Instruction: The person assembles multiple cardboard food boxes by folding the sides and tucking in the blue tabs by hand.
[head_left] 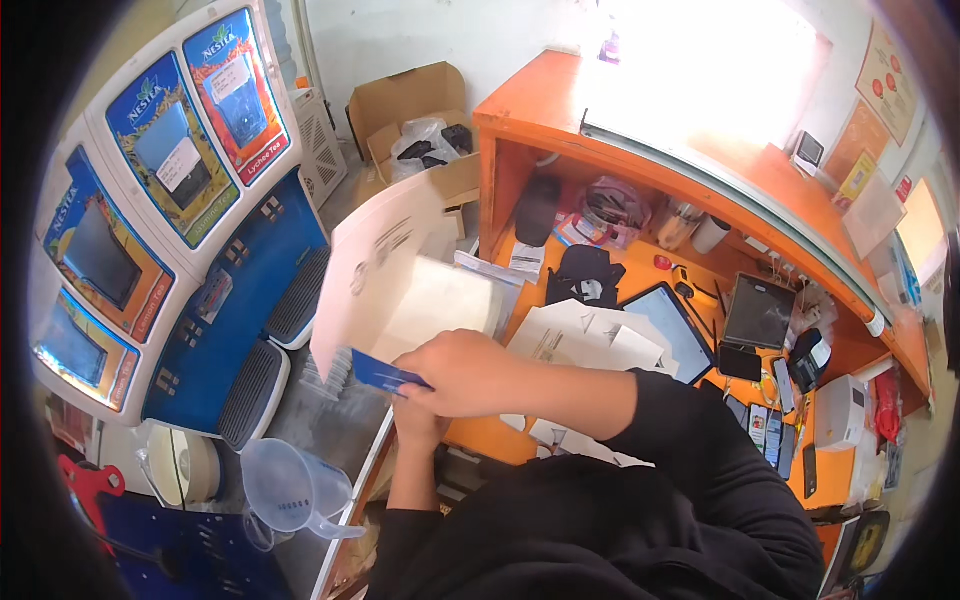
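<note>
In front of me my right hand (465, 372) reaches across to the left. Its fingers are closed on a flat blue piece (385, 374), perhaps a card or a folded packet; its exact kind does not show. My left hand (417, 415) is just below, touching or nearly touching the right one, with its fingers mostly hidden behind it. Right behind the blue piece a white printed cardboard flap (365, 255) stands up. It seems joined to a pale open carton (450, 300) on the counter. A stack of thin clear pieces (328, 378) is beside the flap.
A drink dispenser (215, 260) fills the left, with a clear measuring jug (295, 488) nearer me. White printed sheets (590, 335), a tablet (672, 328) and phones (765, 430) lie on the orange desk. An orange shelf (530, 95) rises behind. An open cardboard box (405, 95) stands at the back.
</note>
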